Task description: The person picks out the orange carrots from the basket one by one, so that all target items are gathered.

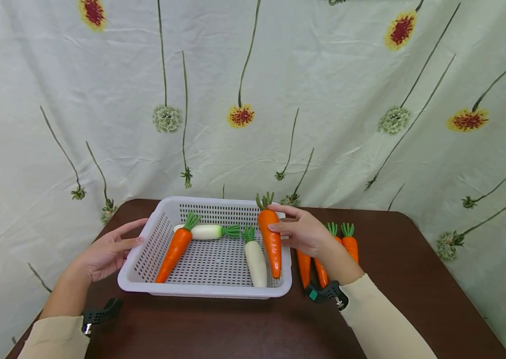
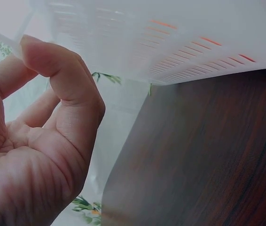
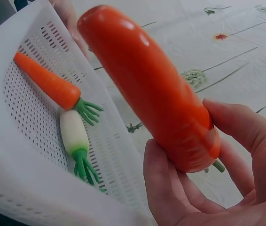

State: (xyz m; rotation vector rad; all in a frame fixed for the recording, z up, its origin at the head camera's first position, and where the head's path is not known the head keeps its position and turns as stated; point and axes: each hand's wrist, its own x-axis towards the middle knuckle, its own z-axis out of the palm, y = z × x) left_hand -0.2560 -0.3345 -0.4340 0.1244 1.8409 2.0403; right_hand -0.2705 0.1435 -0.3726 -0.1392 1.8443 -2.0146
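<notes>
My right hand (image 1: pixel 302 230) pinches an orange carrot (image 1: pixel 270 239) near its leafy top, thumb on one side and fingers on the other. The carrot hangs tip down over the right end of a white plastic basket (image 1: pixel 190 290). In the right wrist view its thick body (image 3: pixel 147 89) fills the middle. At the basket's left end, my left hand (image 1: pixel 106 252) grips the rim between thumb and fingers; the left wrist view shows the bent fingers (image 2: pixel 67 80) at that rim. Inside the basket lie another carrot (image 1: pixel 175 254), a white radish (image 1: pixel 208 232) behind it and a second white radish (image 1: pixel 256 264).
Several more carrots (image 1: pixel 350 245) lie on the dark wooden table (image 1: pixel 396 279) right of the basket, partly hidden by my right hand and wrist. A pale flowered cloth (image 1: pixel 324 75) hangs behind the table. Each wrist wears a black strap (image 1: pixel 328 293).
</notes>
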